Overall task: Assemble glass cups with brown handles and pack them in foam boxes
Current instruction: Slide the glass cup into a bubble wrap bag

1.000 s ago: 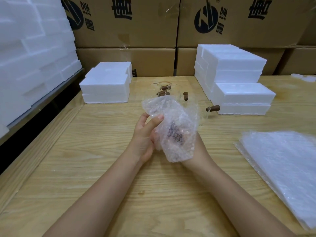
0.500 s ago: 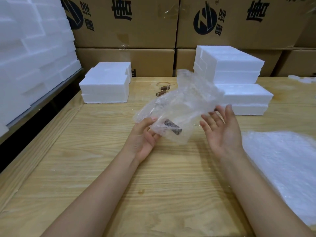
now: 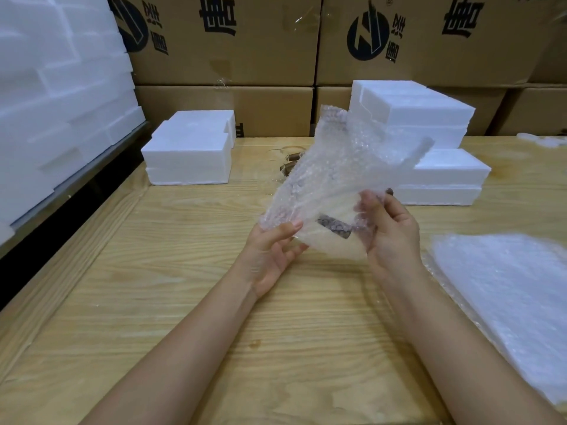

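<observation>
Above surface (image 3: 184,271), left hand (image 3: 273,250) pinched bubble wrap (image 3: 337,167) at near-left corner, right hand (image 3: 391,237) gripped its right edge; brown handle (image 3: 334,227) showed through wrap; foam boxes (image 3: 435,154) stacked far.

A brown handle (image 3: 334,227) lies tilted inside bubble wrap (image 3: 337,167).

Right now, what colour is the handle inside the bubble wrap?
Dark brown handle, clearest in head view.

1. Over table (image 3: 184,302): bubble wrap (image 3: 337,173); left hand (image 3: 271,256) pinches its lower edge, right hand (image 3: 391,237) grips its right side.
2. Seen through it, between the hands: brown handle (image 3: 334,230).
3. Behind: foam boxes (image 3: 188,154) on table.
</observation>
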A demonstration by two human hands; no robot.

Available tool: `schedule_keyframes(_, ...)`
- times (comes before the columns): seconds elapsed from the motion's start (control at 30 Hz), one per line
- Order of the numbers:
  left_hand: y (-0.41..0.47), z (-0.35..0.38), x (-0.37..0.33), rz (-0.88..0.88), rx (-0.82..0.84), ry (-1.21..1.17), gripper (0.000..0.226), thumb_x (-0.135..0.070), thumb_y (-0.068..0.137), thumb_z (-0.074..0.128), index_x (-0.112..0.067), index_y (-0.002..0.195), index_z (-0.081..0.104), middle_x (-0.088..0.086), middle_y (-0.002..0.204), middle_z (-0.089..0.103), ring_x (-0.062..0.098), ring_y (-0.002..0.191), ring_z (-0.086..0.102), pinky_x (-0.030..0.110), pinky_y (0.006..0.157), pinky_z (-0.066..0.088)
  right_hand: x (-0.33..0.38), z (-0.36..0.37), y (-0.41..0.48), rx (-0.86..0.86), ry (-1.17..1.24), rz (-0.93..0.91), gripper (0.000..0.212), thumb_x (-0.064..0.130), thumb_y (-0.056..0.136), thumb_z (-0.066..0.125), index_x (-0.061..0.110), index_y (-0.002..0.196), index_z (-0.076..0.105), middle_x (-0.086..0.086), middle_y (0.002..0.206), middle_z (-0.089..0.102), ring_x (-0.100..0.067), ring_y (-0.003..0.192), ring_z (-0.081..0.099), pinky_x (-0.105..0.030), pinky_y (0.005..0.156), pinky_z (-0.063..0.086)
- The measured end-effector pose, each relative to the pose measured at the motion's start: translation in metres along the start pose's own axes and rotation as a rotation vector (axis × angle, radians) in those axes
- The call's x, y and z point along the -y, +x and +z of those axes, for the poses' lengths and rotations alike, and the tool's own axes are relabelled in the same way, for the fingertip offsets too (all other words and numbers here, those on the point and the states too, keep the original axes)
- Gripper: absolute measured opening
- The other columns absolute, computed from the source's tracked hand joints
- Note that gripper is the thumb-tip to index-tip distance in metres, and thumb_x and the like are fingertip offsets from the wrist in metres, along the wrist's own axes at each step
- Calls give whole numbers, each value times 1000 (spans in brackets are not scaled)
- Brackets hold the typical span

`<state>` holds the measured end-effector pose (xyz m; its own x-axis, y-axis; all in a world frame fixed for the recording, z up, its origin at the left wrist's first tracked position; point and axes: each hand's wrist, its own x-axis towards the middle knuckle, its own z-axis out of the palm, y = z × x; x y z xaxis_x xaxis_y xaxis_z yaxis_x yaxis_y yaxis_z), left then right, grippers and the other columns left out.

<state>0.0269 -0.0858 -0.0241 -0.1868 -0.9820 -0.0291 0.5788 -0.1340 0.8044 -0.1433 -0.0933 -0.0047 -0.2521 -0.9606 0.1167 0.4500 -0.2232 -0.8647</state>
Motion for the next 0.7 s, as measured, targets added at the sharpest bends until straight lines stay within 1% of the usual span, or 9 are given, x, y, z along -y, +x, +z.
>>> schedule_keyframes(0.07, -1, 1, 1, 3, 4, -13, 67, -7, 69, 65, -12, 134, 50, 10, 129, 62, 28, 116, 59, 37, 94, 49, 2, 3, 1, 26, -23, -34, 14, 32, 75, 71, 19, 78, 68, 8, 65, 64, -5, 57, 56, -18, 58, 50)
schedule_keyframes(0.13, -1, 0, 1, 11, 0, -25, 74, -4, 69, 65, -9, 140, 45, 14, 135, 57, 31, 123, 54, 40, 101, 44, 4, 2, 3, 157, -153, -21, 41, 45, 63, 73, 17, 92, 65, 4, 80, 70, -8, 68, 65, -23, 65, 55)
schedule_keyframes(0.2, -2, -1, 2, 18, 15, 2, 77, -2, 69, 66, -6, 142, 41, 18, 139, 53, 35, 128, 50, 42, 104, 41, 0, 4, 1, 274, -320, 62, 55, 39, 59, 77, 12, 105, 64, -1, 90, 74, -14, 78, 70, -28, 64, 58)
schedule_keyframes(0.33, -2, -4, -6, -48, 99, 23, 115, -14, 44, 93, -7, 144, 37, 18, 140, 52, 37, 127, 51, 47, 101, 46, -8, 2, 3, 211, -370, 50, 8, 5, 72, 76, 9, 77, 71, 0, 66, 72, -11, 60, 68, -21, 48, 50)
schedule_keyframes(0.4, 0, -7, -13, -90, 118, -6, 122, -29, 38, 97, -16, 144, 38, 13, 139, 54, 34, 125, 54, 55, 99, 45, -9, -3, 8, 177, -339, 50, 20, -4, 77, 71, 11, 65, 71, 0, 61, 70, -10, 58, 67, -19, 49, 49)
schedule_keyframes(0.47, 3, -9, -20, -101, 77, 88, 103, -30, 49, 94, -24, 139, 44, 9, 132, 61, 29, 120, 59, 52, 91, 53, -9, -5, 9, 211, -374, 69, 23, -1, 77, 72, 11, 58, 71, 0, 60, 69, -10, 57, 67, -19, 49, 49)
schedule_keyframes(0.57, 6, -10, -24, -88, 28, 229, 56, -20, 71, 72, -10, 124, 59, 9, 118, 67, 28, 104, 66, 42, 78, 58, -10, -5, 4, 252, -429, 105, 18, 20, 78, 74, 11, 62, 72, -4, 66, 73, -10, 57, 68, -19, 48, 50)
schedule_keyframes(0.63, 8, -12, -23, -95, -11, 204, 40, -20, 78, 66, -9, 116, 62, 9, 117, 66, 25, 93, 67, 41, 75, 58, -7, -7, 6, 215, -368, 143, 31, 42, 74, 70, 14, 63, 76, -6, 78, 75, -14, 73, 71, -24, 63, 58)
schedule_keyframes(0.7, 8, -13, -23, -88, -57, 189, 15, -17, 86, 62, -14, 101, 64, 6, 109, 68, 21, 80, 69, 37, 62, 59, -4, -8, 7, 174, -336, 155, 34, 53, 69, 67, 21, 65, 77, -4, 85, 76, -16, 84, 70, -31, 81, 57)
